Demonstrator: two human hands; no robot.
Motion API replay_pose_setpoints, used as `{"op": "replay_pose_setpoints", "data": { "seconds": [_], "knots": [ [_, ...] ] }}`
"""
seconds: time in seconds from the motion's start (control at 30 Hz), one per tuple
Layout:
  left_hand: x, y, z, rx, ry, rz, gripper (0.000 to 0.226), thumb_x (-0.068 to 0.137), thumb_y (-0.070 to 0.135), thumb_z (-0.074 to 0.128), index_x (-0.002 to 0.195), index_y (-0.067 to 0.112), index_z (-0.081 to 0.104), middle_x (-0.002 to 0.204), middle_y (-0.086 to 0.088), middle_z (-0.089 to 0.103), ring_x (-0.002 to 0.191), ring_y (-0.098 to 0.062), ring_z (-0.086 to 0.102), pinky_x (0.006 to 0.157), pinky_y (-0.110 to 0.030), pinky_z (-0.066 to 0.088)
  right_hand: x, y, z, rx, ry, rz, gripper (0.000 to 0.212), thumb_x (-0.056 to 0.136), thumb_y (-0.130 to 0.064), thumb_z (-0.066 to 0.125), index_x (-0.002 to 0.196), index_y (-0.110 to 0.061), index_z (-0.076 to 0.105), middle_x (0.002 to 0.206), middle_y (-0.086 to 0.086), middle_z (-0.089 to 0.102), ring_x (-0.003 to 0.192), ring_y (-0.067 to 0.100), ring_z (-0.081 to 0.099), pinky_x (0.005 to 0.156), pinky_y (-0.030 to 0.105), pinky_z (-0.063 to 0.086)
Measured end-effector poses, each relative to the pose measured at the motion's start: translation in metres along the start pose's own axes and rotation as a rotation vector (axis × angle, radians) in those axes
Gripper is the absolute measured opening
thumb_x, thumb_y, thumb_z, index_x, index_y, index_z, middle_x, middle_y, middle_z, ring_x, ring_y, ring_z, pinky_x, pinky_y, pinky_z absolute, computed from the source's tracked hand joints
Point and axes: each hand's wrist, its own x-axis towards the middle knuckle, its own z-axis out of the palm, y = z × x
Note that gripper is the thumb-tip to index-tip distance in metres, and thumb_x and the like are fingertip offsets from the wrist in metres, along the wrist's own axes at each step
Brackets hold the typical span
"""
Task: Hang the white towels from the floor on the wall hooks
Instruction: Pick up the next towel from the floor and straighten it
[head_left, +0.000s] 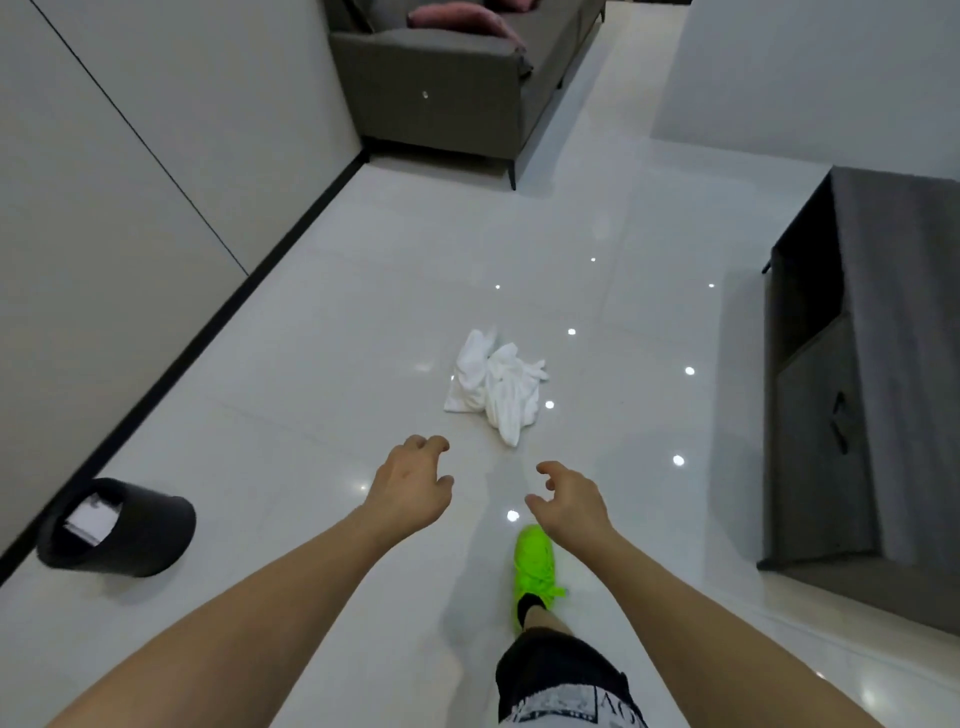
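Note:
A crumpled heap of white towels (493, 382) lies on the glossy white floor in the middle of the view. Both my arms reach forward above the floor. My left hand (413, 480) hovers just short of the heap, to its lower left, fingers loosely curled and holding nothing. My right hand (569, 501) hovers below the heap's right side, fingers also loosely curled and empty. Neither hand touches the towels. No wall hooks are in view.
A black waste bin (124, 530) stands by the left wall's dark skirting. A grey sofa (447, 88) with pink cushions is at the back. A dark cabinet (852, 374) stands on the right. My foot in a neon green shoe (532, 566) is under my right hand.

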Motion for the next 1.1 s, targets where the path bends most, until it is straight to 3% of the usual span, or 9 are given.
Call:
{"op": "replay_pose_setpoints", "data": {
  "seconds": [0.2, 0.37, 0.53, 0.83, 0.93, 1.1],
  "knots": [
    [0.102, 0.016, -0.025, 0.019, -0.05, -0.07, 0.048, 0.092, 0.028, 0.056, 0.138, 0.018, 0.047, 0.137, -0.009, 0.048, 0.119, -0.026, 0.051, 0.096, -0.037, 0.045, 0.094, -0.007, -0.033, 0.087, -0.086, 0.099, 0.053, 0.087, -0.034, 0.064, 0.138, -0.021, 0.052, 0.127, 0.006, 0.063, 0.116, 0.022, 0.058, 0.092, 0.028, 0.044],
    [0.171, 0.026, -0.027, -0.01, -0.084, -0.098, 0.046, 0.092, 0.028, 0.058, 0.136, 0.018, 0.048, 0.134, -0.009, 0.049, 0.112, -0.025, 0.054, 0.084, -0.028, 0.04, 0.15, -0.007, -0.045, 0.113, -0.152, 0.173, 0.05, 0.087, -0.032, 0.065, 0.134, -0.02, 0.055, 0.116, 0.005, 0.065, 0.11, 0.022, 0.06, 0.089, 0.028, 0.045],
    [0.225, 0.021, -0.019, -0.025, -0.143, -0.115, 0.046, 0.09, 0.026, 0.06, 0.134, 0.016, 0.051, 0.127, -0.011, 0.052, 0.108, -0.027, 0.055, 0.087, -0.031, 0.041, 0.195, -0.002, -0.043, 0.12, -0.203, 0.255, 0.05, 0.086, -0.031, 0.065, 0.134, -0.02, 0.055, 0.117, 0.006, 0.064, 0.111, 0.021, 0.059, 0.087, 0.026, 0.042],
    [0.347, -0.021, -0.017, -0.059, -0.257, -0.083, 0.046, 0.089, 0.026, 0.061, 0.133, 0.018, 0.052, 0.125, -0.01, 0.053, 0.105, -0.027, 0.056, 0.081, -0.026, 0.035, 0.306, -0.033, -0.023, 0.161, -0.214, 0.396, 0.05, 0.086, -0.031, 0.066, 0.133, -0.02, 0.056, 0.118, 0.007, 0.064, 0.111, 0.021, 0.059, 0.092, 0.029, 0.045],
    [0.406, -0.042, -0.015, -0.078, -0.301, -0.085, 0.045, 0.09, 0.024, 0.061, 0.133, 0.016, 0.052, 0.126, -0.012, 0.054, 0.109, -0.027, 0.055, 0.086, -0.028, 0.037, 0.356, -0.052, -0.008, 0.157, -0.209, 0.439, 0.049, 0.086, -0.031, 0.066, 0.132, -0.02, 0.056, 0.118, 0.007, 0.065, 0.112, 0.022, 0.059, 0.092, 0.03, 0.045],
    [0.504, -0.087, 0.013, -0.115, -0.386, -0.135, 0.044, 0.091, 0.026, 0.06, 0.134, 0.017, 0.052, 0.127, -0.012, 0.053, 0.114, -0.027, 0.053, 0.092, -0.03, 0.038, 0.453, -0.073, 0.039, 0.139, -0.277, 0.481, 0.047, 0.086, -0.031, 0.066, 0.131, -0.021, 0.056, 0.101, 0.0, 0.063, 0.107, 0.021, 0.061, 0.082, 0.023, 0.041]
  ]
}}
